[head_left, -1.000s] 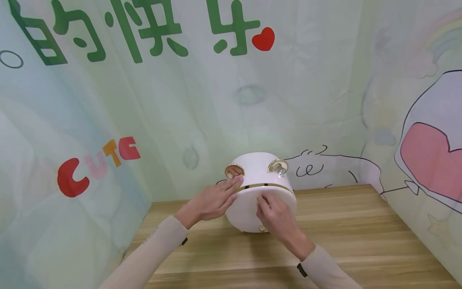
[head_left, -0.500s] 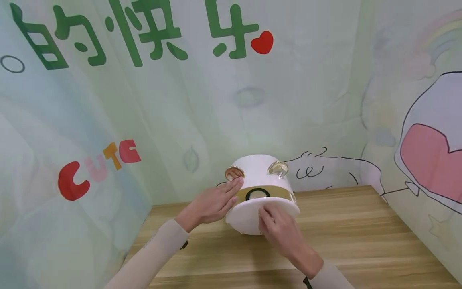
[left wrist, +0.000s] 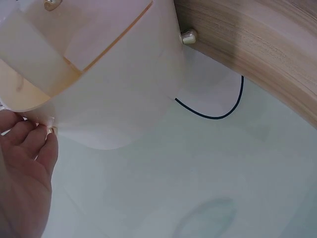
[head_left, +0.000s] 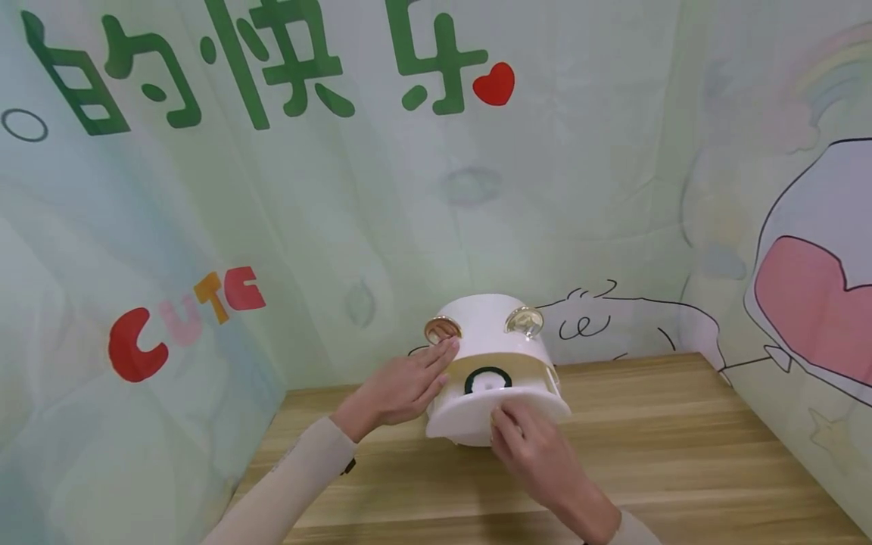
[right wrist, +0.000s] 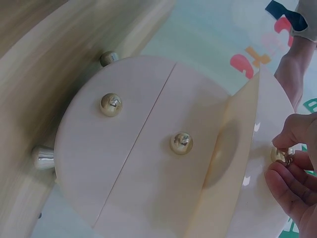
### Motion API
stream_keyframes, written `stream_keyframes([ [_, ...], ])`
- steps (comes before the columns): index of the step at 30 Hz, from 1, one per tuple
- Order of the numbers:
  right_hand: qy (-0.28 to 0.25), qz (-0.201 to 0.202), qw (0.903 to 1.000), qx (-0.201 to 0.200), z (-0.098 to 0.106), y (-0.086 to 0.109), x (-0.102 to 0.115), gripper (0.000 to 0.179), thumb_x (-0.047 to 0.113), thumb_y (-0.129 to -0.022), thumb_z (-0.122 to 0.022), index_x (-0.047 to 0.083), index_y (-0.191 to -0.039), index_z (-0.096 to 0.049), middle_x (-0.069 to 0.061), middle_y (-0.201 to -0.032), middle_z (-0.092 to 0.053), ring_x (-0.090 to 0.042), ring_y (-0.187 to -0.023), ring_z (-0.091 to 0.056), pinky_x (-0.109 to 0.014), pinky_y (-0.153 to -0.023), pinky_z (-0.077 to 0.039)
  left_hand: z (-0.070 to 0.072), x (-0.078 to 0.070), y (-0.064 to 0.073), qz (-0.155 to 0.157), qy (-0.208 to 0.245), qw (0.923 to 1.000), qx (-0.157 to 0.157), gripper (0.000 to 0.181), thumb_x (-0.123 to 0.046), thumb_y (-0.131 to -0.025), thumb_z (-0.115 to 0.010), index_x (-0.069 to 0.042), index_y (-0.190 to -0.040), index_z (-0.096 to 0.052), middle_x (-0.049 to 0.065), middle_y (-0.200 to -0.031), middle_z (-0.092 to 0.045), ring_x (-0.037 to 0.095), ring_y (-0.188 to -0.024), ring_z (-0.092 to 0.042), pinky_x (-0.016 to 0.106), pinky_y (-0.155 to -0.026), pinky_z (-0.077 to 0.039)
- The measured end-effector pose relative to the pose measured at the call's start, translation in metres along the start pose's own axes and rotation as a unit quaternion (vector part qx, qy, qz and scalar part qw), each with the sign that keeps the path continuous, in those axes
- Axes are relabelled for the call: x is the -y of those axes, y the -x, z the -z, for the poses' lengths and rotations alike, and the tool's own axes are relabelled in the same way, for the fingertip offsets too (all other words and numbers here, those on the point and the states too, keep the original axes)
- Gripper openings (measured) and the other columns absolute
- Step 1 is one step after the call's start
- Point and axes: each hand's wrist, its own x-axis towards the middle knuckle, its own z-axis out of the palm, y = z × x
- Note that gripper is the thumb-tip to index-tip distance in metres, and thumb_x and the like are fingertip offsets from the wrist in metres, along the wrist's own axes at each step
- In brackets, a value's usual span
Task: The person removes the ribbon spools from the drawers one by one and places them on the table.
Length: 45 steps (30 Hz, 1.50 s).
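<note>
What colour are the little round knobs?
Shiny gold; the right wrist view shows the knobs best.

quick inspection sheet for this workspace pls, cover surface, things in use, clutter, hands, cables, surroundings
Surface: wood-grain table
Things in use: round white box standing on the table; its top front flap tilted outward, dark ring visible inside
Clutter: nothing seen
Left hand: fingers against the box
Right hand: pinches the flap's gold knob
Cables: nothing seen
Surroundings: printed cloth behind, with a red heart

Left hand (left wrist: pixel 25 173) touching white box (left wrist: pixel 119 94), wooden tabletop (left wrist: pixel 247 37)
</note>
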Motion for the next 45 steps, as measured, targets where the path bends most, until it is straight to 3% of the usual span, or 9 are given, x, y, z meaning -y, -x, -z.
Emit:
stream_keyframes([
  [10, -0.014, 0.002, 0.9998, -0.013, 0.008, 0.005, 0.009, 0.035, 0.016, -0.108, -0.045, -0.001, -0.101, -0.075, -0.009, -0.096, -0.068, -0.019, -0.081, -0.067, -0.028, -0.072, -0.06, 0.002, -0.002, -0.001, 0.006, -0.003, 1.0, 0.007, 0.059, -0.031, -0.114, -0.038, -0.003, -0.165, -0.03, 0.013, -0.173, -0.031, 0.029, -0.157, -0.04, 0.046, -0.121, -0.045],
  [20, -0.006, 0.034, 0.9981, -0.052, 0.012, 0.01, 0.011, 0.03, 0.013, -0.105, -0.05, -0.002, -0.101, -0.075, -0.011, -0.096, -0.07, -0.022, -0.081, -0.069, -0.031, -0.071, -0.061, 0.004, -0.003, -0.004, 0.008, -0.004, 1.0, 0.0, 0.059, -0.03, -0.113, -0.04, -0.003, -0.165, -0.031, 0.013, -0.172, -0.032, 0.03, -0.156, -0.042, 0.046, -0.119, -0.047],
  [28, -0.016, 0.027, 0.9988, -0.037, 0.019, 0.016, 0.015, 0.032, 0.016, -0.107, -0.048, -0.001, -0.101, -0.075, -0.01, -0.096, -0.069, -0.021, -0.08, -0.068, -0.032, -0.069, -0.061, 0.003, -0.004, -0.003, 0.009, 0.0, 0.9999, 0.008, 0.06, -0.031, -0.113, -0.039, -0.004, -0.166, -0.028, 0.013, -0.173, -0.03, 0.029, -0.157, -0.04, 0.046, -0.12, -0.046],
  [37, -0.023, 0.048, 0.9967, -0.061, 0.02, 0.019, 0.016, 0.029, 0.013, -0.107, -0.051, -0.002, -0.099, -0.075, -0.012, -0.095, -0.07, -0.022, -0.08, -0.068, -0.032, -0.068, -0.059, 0.005, -0.006, -0.001, 0.02, 0.009, 0.9997, 0.011, 0.06, -0.031, -0.113, -0.039, -0.004, -0.166, -0.028, 0.013, -0.173, -0.03, 0.031, -0.157, -0.04, 0.047, -0.121, -0.045],
  [45, -0.024, 0.049, 0.9975, -0.046, 0.023, 0.02, 0.018, 0.036, 0.023, -0.111, -0.051, 0.001, -0.099, -0.076, -0.01, -0.095, -0.071, -0.021, -0.081, -0.069, -0.032, -0.069, -0.06, 0.002, -0.006, -0.001, 0.023, 0.01, 0.9996, 0.012, 0.061, -0.033, -0.113, -0.038, -0.005, -0.166, -0.027, 0.012, -0.173, -0.03, 0.03, -0.157, -0.04, 0.047, -0.121, -0.045],
])
